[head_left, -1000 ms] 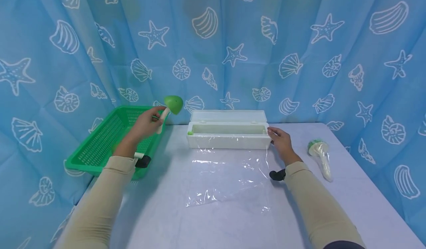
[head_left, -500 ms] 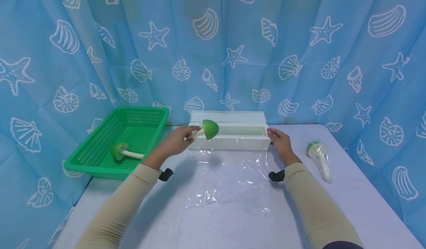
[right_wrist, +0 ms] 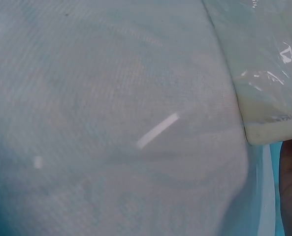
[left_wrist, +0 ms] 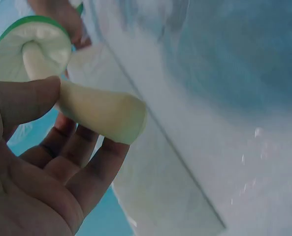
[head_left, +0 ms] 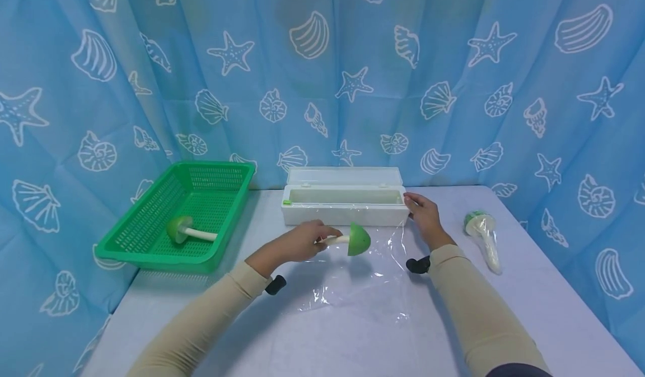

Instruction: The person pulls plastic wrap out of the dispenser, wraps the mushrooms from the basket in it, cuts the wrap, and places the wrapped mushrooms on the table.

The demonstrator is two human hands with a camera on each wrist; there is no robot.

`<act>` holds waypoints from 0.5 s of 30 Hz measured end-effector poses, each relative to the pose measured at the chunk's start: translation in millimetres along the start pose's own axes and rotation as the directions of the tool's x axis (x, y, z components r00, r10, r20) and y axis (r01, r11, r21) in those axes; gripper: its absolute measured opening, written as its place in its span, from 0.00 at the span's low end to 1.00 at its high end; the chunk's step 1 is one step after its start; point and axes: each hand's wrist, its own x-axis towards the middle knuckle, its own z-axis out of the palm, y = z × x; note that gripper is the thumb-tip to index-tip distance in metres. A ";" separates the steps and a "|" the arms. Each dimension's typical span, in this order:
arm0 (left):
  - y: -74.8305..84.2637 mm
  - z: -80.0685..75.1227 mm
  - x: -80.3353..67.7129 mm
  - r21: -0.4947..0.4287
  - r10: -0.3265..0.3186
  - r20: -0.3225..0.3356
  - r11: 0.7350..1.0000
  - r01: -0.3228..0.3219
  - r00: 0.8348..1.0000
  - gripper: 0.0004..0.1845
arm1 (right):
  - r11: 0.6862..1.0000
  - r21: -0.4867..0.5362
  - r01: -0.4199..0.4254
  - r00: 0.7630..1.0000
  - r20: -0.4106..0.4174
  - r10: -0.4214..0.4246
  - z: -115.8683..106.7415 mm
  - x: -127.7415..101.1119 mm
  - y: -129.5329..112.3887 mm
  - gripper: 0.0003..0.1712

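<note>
My left hand point(head_left: 302, 241) pinches the pale stem point(left_wrist: 99, 110) of a toy mushroom between thumb and fingers. Its green cap point(head_left: 359, 239) points right, just above a sheet of clear film point(head_left: 353, 287) spread on the table. Behind the film stands a white dispenser box point(head_left: 345, 212) with its lid up. Against the box's right end rests my right hand point(head_left: 422, 213), fingers relaxed and holding nothing. The right wrist view shows only the box corner point(right_wrist: 274, 123), the tablecloth and a sliver of that hand.
A green mesh basket point(head_left: 151, 248) sits at the table's left with a second green mushroom point(head_left: 183, 230) lying in it. A film-wrapped mushroom point(head_left: 485, 234) lies at the right. A blue shell-print curtain point(head_left: 322, 74) closes off the back and sides.
My left hand carried the mushroom from above the basket rightward and down to the film. The right hand stayed at the box end.
</note>
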 end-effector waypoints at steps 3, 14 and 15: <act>7.7 9.8 3.4 0.000 0.035 0.062 0.999 -0.035 0.997 0.22 | 1.000 0.000 -0.003 1.000 -0.002 0.003 -1.3 0.9 0.7 0.27; 23.3 29.7 3.4 0.064 0.088 0.204 0.993 -0.103 0.975 0.22 | 1.000 0.005 -0.012 1.000 0.006 0.012 -2.5 2.1 2.2 0.28; 22.9 31.3 2.8 0.068 0.089 0.207 0.992 -0.105 0.974 0.22 | 1.000 0.004 -0.013 1.000 0.006 0.013 -2.6 1.7 2.1 0.28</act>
